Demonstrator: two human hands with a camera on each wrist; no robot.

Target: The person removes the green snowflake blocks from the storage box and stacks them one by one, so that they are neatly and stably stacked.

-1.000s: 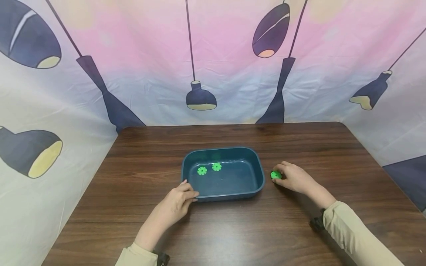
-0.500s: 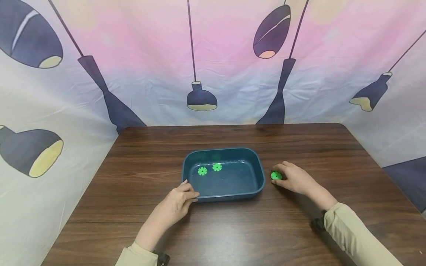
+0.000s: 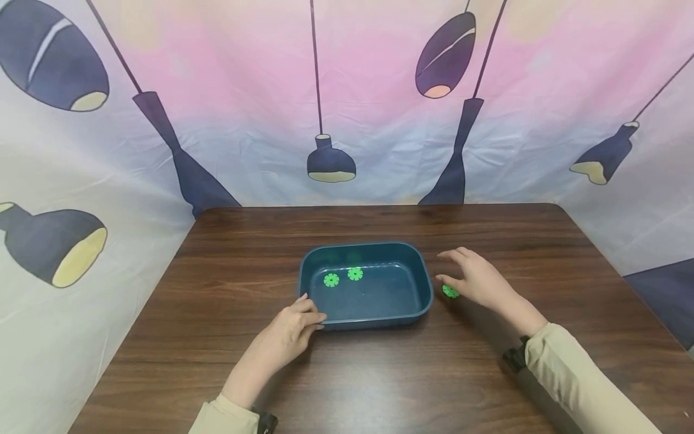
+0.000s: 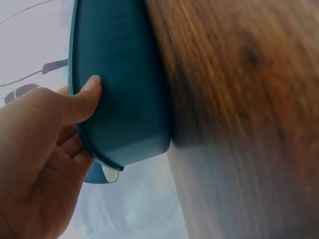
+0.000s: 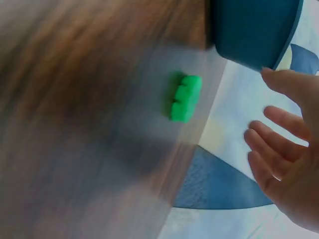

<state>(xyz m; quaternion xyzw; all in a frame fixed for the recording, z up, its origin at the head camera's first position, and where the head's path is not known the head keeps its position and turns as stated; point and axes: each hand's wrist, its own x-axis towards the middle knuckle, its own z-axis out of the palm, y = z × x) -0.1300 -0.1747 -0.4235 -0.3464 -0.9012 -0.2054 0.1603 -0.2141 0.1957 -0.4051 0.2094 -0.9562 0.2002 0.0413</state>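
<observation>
A dark teal plastic tub (image 3: 374, 321) stands on the wooden table. Inside it, toward the back left, lie two green notched discs (image 3: 331, 280), flower-like in outline. My left hand (image 3: 288, 331) grips the tub's front left corner; the left wrist view shows the thumb (image 4: 85, 102) on the outer wall and the fingers over the rim. My right hand (image 3: 481, 282) is raised to the right of the tub with its fingers spread and nothing between them. Below it on the table is a third green disc (image 5: 186, 98), partly covered by the hand in the head view.
The dark brown wooden table (image 3: 238, 259) reaches back to a hanging cloth (image 3: 260, 132) printed with lamps. Both forearms carry a dark wrist strap (image 3: 515, 355) at the end of a pale sleeve (image 3: 575, 374).
My right hand has let go of the green disc, lifted a little and spread its fingers. The disc stays on the table. My left hand keeps its grip on the tub.
</observation>
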